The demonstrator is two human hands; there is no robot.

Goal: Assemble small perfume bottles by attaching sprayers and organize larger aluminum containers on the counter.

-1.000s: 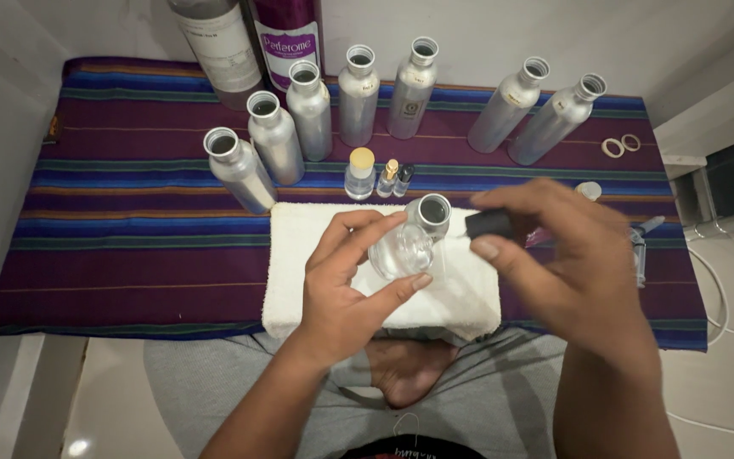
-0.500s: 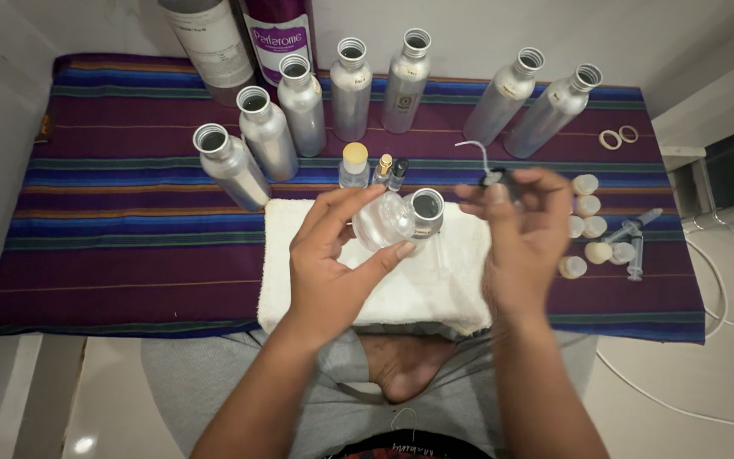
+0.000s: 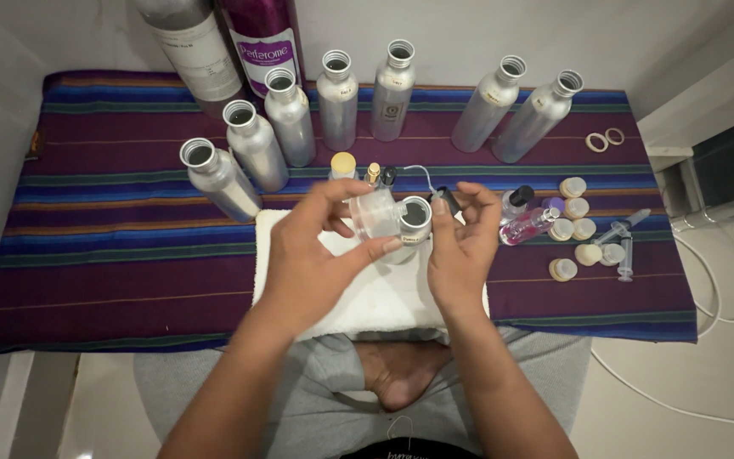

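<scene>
Tall bottles (image 3: 214,42): we saw their tops cut off by the frame.
Left hand (image 3: 312,255): we gripped a small clear bottle (image 3: 374,214) above the white towel (image 3: 367,297).
Right hand (image 3: 460,246): we pinched a black pump cap (image 3: 445,200); its thin tube was barely visible.

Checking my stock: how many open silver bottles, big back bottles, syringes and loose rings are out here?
Open silver bottles: 8
Big back bottles: 2
Syringes: 2
Loose rings: 2
Total: 14
</scene>
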